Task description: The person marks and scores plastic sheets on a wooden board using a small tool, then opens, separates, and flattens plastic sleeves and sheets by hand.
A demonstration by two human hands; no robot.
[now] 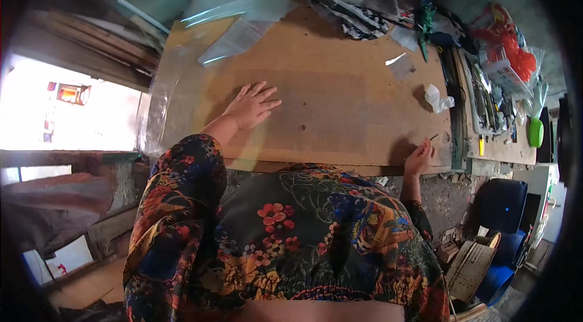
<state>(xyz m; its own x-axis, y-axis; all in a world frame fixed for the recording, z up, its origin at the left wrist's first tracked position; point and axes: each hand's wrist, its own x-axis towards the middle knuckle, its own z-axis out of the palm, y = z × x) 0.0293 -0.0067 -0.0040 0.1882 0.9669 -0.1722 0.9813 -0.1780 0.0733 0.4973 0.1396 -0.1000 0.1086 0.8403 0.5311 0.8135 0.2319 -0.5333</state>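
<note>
My left hand (252, 106) lies flat on the brown board (328, 37), its fingers spread. Under and beside it is a faint, slightly darker rectangle (328, 103), perhaps a thin see-through sheet; I cannot tell for sure. At the board's near right corner, my right hand (419, 158) is closed around a thin dark pen-like tool (433, 137), whose tip sticks out past the fingers. A crumpled white piece of tissue or plastic (438, 99) rests a little beyond the right hand.
Clear plastic sheets (240, 37) cover the far left of the board. Black-and-white cloth (364, 24) is heaped along the back. On the right stand a tray of tools (486, 100) and a white basket (505, 73) with a red bag. A blue chair (501, 203) is at lower right.
</note>
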